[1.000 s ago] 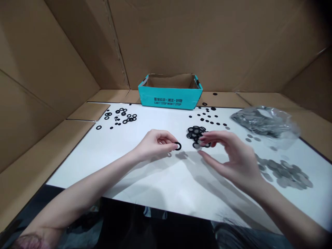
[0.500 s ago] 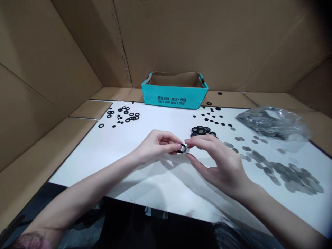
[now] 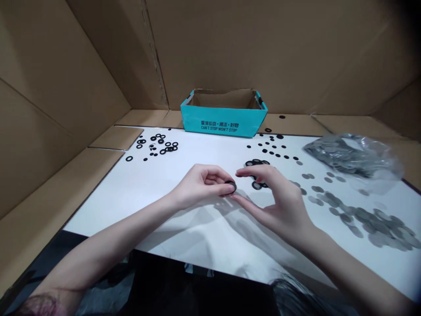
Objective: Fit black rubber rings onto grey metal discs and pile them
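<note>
Left hand point(image 3: 200, 186): low over the middle of the white worktop point(image 3: 131, 197); grip clenched on a round black piece point(image 3: 233, 183), with thumb on the near side and bent fingers behind.
Round black piece: pinched at the tips of the left hand, raised a little off the worktop, between both hands; partly covered by the thumb, dark all the way round, centre too small to read clearly.
Right hand point(image 3: 284, 199): just beside the round black piece; grip released, thumb and forefinger spread apart, thumb tip near the lower edge of the piece, contact impossible to tell.
Grey-centred black rings point(image 3: 257, 162): heaped just beyond the right forefinger and partly hidden by the right hand.
Small black discs point(image 3: 271, 152): scattered behind the heap, towards the far edge.
Loose black rings point(image 3: 169, 149): bunched on the far left of the worktop, some overlapping, with a few small dark dots among them.
Grey discs point(image 3: 378, 221): spread in a long overlapping pile to the right of the right hand.
Clear plastic bag point(image 3: 353, 156): lying at the far right, full of more grey discs.
Turquoise box point(image 3: 223, 120): open-topped, upright at the far edge, lettered "CAN'T STOP WON'T STOP".
Cardboard walls point(image 3: 230, 48): around the back and sides.
</note>
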Motion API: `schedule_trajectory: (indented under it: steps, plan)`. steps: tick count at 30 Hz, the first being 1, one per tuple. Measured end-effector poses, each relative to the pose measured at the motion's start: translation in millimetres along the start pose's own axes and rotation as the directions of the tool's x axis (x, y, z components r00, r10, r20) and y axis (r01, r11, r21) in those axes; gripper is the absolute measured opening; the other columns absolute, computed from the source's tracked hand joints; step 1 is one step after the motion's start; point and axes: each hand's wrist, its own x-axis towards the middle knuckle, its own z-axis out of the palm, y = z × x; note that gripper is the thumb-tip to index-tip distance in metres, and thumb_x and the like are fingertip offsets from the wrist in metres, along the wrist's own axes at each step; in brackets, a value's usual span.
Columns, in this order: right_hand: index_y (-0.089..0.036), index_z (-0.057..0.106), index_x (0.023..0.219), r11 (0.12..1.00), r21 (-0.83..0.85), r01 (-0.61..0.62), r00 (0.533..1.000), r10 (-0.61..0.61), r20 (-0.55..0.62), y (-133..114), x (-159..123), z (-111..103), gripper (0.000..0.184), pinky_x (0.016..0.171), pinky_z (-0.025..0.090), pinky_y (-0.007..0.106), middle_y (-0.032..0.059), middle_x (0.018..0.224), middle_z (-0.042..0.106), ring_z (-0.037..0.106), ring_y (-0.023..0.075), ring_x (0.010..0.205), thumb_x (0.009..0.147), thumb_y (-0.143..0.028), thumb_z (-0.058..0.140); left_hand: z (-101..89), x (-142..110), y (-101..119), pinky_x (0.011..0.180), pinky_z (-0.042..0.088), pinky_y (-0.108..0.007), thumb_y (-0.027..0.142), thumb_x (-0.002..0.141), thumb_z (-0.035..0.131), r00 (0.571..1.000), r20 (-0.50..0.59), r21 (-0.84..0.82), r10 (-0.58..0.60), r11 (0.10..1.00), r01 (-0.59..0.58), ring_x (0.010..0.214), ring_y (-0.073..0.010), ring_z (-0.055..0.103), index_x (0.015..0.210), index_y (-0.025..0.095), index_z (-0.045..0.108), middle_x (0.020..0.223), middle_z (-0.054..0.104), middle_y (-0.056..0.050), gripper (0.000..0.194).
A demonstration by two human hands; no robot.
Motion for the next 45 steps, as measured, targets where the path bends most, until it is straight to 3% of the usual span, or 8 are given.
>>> schedule_trajectory:
  steps: [5, 11, 15, 20, 26, 33, 40, 45]
  plan:
    - [-0.027, 0.058, 0.106, 0.965, 0.115, -0.236, 0.972, 0.234, 0.032, 3, -4, 8, 0.024, 0.066, 0.056, 0.031, 0.0015, 0.092, 0.075, 0.077, 0.0208, 0.081, 0.090, -0.020, 0.075, 3.4, -3, 4, 0.075, 0.053, -0.025, 0.022, 0.078, 0.082, 0.998, -0.043, 0.064, 0.054, 0.997, -0.051, 0.079, -0.0131, 0.068, 0.084, 0.013, 0.077, 0.088, 0.076, -0.005, 0.012]
    - [-0.027, 0.058, 0.105, 0.914, 0.265, -0.309, 0.945, 0.326, -0.023, -2, -5, 16, 0.026, 0.068, 0.056, 0.029, -0.0008, 0.094, 0.075, 0.079, 0.0183, 0.084, 0.088, -0.015, 0.073, 2.5, -2, 1, 0.080, 0.053, -0.028, 0.025, 0.081, 0.079, 0.987, -0.046, 0.121, 0.154, 0.982, -0.147, 0.085, -0.0148, 0.068, 0.086, 0.013, 0.077, 0.092, 0.075, -0.006, 0.014]
    - [-0.028, 0.057, 0.105, 0.863, 0.333, -0.381, 0.915, 0.404, -0.002, -5, -5, 17, 0.026, 0.070, 0.055, 0.031, -0.0034, 0.083, 0.074, 0.077, 0.0178, 0.076, 0.088, -0.016, 0.072, 1.5, -1, -2, 0.081, 0.052, -0.028, 0.026, 0.083, 0.079, 0.964, -0.021, 0.177, 0.267, 0.949, -0.259, 0.081, -0.0130, 0.064, 0.105, 0.014, 0.074, 0.087, 0.069, -0.002, 0.025]
    - [-0.028, 0.057, 0.106, 0.833, 0.342, -0.434, 0.895, 0.442, 0.058, -7, -6, 16, 0.024, 0.075, 0.054, 0.034, -0.0032, 0.082, 0.072, 0.074, 0.0178, 0.072, 0.088, -0.019, 0.070, -2.3, -2, -4, 0.090, 0.051, -0.030, 0.017, 0.090, 0.070, 0.913, 0.107, 0.266, 0.394, 0.873, -0.408, 0.089, -0.0133, 0.065, 0.119, 0.017, 0.067, 0.098, 0.069, -0.003, 0.029]
    - [-0.027, 0.054, 0.101, 0.766, 0.390, -0.512, 0.859, 0.464, 0.215, -6, -2, 11, 0.024, 0.069, 0.051, 0.031, -0.0068, 0.068, 0.063, 0.067, 0.0165, 0.066, 0.084, -0.019, 0.069, -9.8, -5, 2, 0.086, 0.050, -0.030, 0.019, 0.095, 0.063, 0.899, 0.242, 0.388, 0.364, 0.813, -0.434, 0.091, -0.0151, 0.064, 0.129, 0.020, 0.056, 0.099, 0.065, -0.003, 0.035]
    - [-0.027, 0.054, 0.093, 0.768, 0.421, -0.483, 0.876, 0.426, 0.227, -8, 3, 5, 0.024, 0.062, 0.050, 0.025, -0.0048, 0.083, 0.060, 0.064, 0.0123, 0.069, 0.079, -0.014, 0.069, -14.3, -9, 8, 0.083, 0.048, -0.031, 0.024, 0.097, 0.062, 0.902, 0.322, 0.467, 0.287, 0.781, -0.416, 0.088, -0.0163, 0.061, 0.134, 0.023, 0.051, 0.094, 0.064, -0.001, 0.038]
    - [-0.027, 0.052, 0.093, 0.853, 0.309, -0.421, 0.904, 0.369, 0.215, -6, -2, 4, 0.025, 0.073, 0.051, 0.030, -0.0055, 0.080, 0.060, 0.066, 0.0142, 0.072, 0.080, -0.011, 0.065, -13.5, -8, 3, 0.080, 0.047, -0.030, 0.025, 0.092, 0.068, 0.944, 0.257, 0.324, 0.208, 0.901, -0.287, 0.091, -0.0170, 0.063, 0.134, 0.022, 0.049, 0.093, 0.063, -0.002, 0.046]
    - [-0.027, 0.052, 0.093, 0.832, 0.319, -0.454, 0.888, 0.395, 0.235, -5, -3, 3, 0.024, 0.070, 0.051, 0.029, -0.0052, 0.078, 0.060, 0.066, 0.0150, 0.072, 0.080, -0.013, 0.066, -9.0, -9, 2, 0.081, 0.047, -0.030, 0.025, 0.094, 0.067, 0.942, 0.231, 0.331, 0.242, 0.891, -0.310, 0.090, -0.0166, 0.062, 0.134, 0.022, 0.049, 0.093, 0.062, -0.001, 0.044]
